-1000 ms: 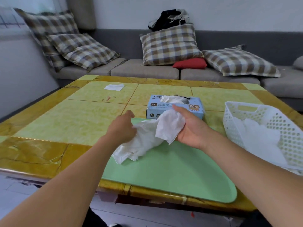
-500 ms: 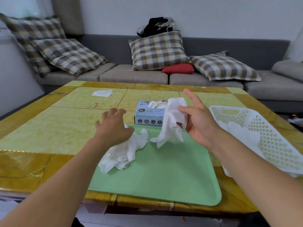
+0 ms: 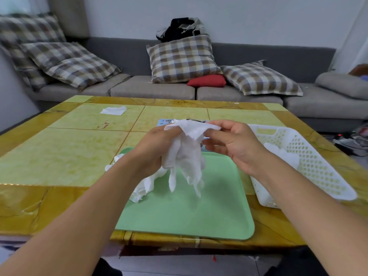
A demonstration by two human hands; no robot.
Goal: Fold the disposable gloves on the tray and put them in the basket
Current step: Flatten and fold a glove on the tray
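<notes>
head view, only cam i've got. both hands up over the flat mint-green plastic tray (image 3: 185, 212), holding one thin white disposable glove (image 3: 186, 154) in the air betw. them. left hand (image 3: 154, 149) grip is clamped on the cuff edge at its left corner, right hand (image 3: 233, 144) grip is pinched on the opposite corner, thumb and forefinger together on the film. cuff pulled wide, fingers of the glove dangling down twd the tray w/o touching it, as far as i can tell. i read that as shaking/spreading it flat so it can be folded, prob. laid on the tray next.

a second crumpled white glove pile (image 3: 143, 186) lies on the tray's left edge, partly under my left forearm, so i can't count how many are in it. white perforated plastic basket (image 3: 310, 162) sits just beside the tray on the right, on the yellow-green tiled bench (image 3: 59, 156); white stuff already inside, looks like gloves, folded or not i can't say. blue glove box (image 3: 166, 122) is mostly hidden behind the hands, only a strip shows. small white scrap (image 3: 113, 110) far left on the bench, well apart; can't tell what it is.
</notes>
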